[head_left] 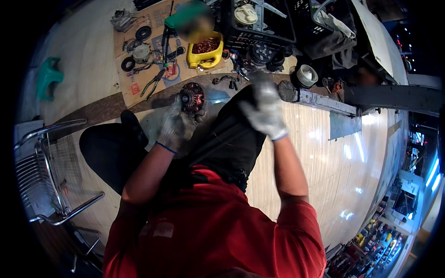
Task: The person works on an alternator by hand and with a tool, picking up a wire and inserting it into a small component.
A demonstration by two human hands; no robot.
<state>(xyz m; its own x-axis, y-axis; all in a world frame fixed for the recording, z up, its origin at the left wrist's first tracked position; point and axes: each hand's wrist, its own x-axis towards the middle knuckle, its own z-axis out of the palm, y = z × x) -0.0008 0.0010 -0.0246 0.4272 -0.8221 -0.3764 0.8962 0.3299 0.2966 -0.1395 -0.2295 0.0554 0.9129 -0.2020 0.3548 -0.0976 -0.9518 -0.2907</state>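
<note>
One yellow tub (204, 54) of copper wire (206, 45), left hand (174, 128) gripping motor stator (193, 97)

Knit cloth gloves (174, 127), copper-wound metal stator (192, 98) (dull, grimy), glossy wooden floor (333, 157).

Grey gloves (266, 109), a red shirt (218, 231), black trousers (227, 139) — and a yellow tub (204, 58) of copper-coloured wire, a green stool (46, 76).
</note>
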